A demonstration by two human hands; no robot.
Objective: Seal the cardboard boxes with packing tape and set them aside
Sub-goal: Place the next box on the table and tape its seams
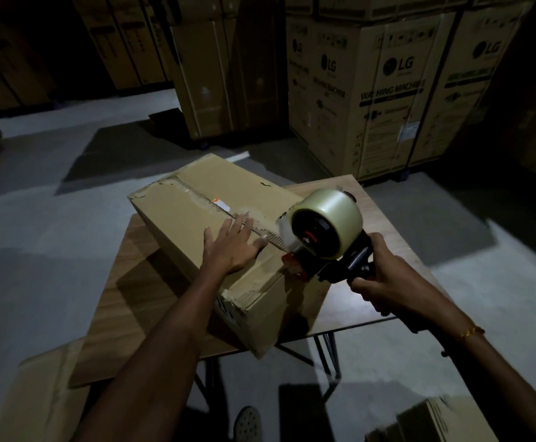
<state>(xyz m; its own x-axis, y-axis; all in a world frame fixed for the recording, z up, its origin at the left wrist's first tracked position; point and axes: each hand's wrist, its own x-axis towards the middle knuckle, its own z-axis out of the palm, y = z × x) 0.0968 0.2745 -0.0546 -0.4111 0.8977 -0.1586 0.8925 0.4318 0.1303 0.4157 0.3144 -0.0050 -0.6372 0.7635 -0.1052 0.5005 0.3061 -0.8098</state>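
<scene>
Both hands are on the job: my left hand (231, 247) lies flat with straight fingers on top of the cardboard box (215, 237), pressing beside the centre seam, while my right hand (384, 279) is curled tight round the handle of the tape dispenser (321, 237). The box sits in the middle of the frame, skewed across the tabletop (375, 224), its near corner overhanging the front edge. The dispenser's red nose touches the box top at the near end of the seam, with a short run of clear tape (284, 229) between roll and cardboard.

To do this stroke well, I judge I should keep the nose pressed down and run it straight along the seam (228, 212), centred so both flaps catch tape, with the left hand holding the flaps level and sliding clear ahead of the roller. The seam looks torn and rough with old tape residue, so firm pressure matters; I would carry the strip over the far edge before cutting.

The tabletop is wood-grained on thin metal folding legs (327, 352), and it looks light, so the box could slide if I push hard. Another carton (432, 419) shows at lower right, a flat cardboard piece (40, 393) at lower left. Beyond, on a grey concrete floor (37, 218) in dim light, stand tall stacked appliance cartons (397, 90) across the upper frame.
</scene>
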